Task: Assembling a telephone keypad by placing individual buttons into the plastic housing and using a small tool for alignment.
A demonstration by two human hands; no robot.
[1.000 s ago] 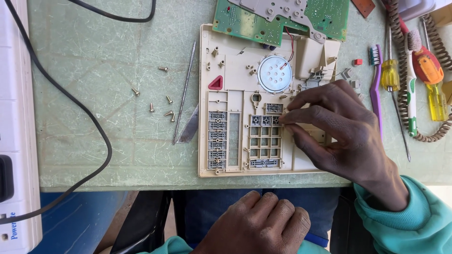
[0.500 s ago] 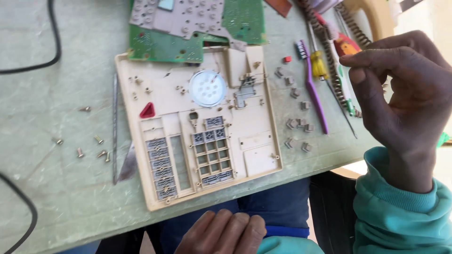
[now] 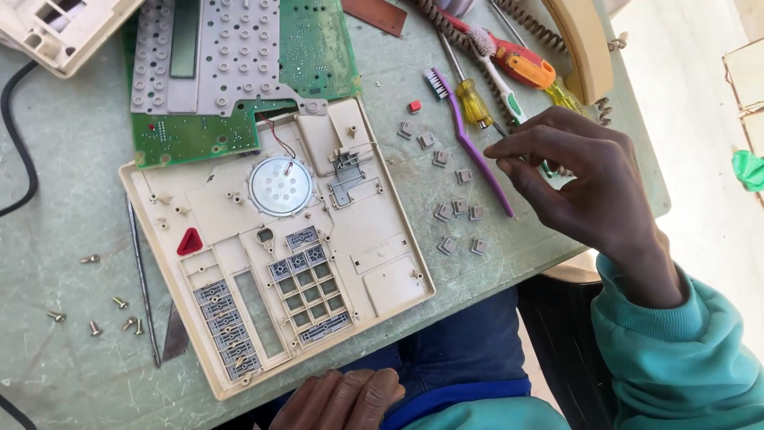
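Beige plastic phone shell (image 3: 278, 247) lay face-down, opened, near front edge of green table (image 3: 64, 159). Right hand (image 3: 581, 183) hovered above table's right edge, fingers loosely curled, thumb and forefinger pinched close; whether something tiny sat between them, cannot tell. Small grey key caps (image 3: 458, 209) scattered just left of that hand, beside purple toothbrush (image 3: 469, 143). Left hand (image 3: 342, 398) rested below table's front edge, knuckles folded, grasping nothing. Green circuit board (image 3: 310, 48) at back edge. Loose screws (image 3: 111, 314) near front-left corner.

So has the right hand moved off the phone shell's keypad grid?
Yes. The right hand has moved right, off the phone shell, above the loose grey keys by the purple toothbrush.
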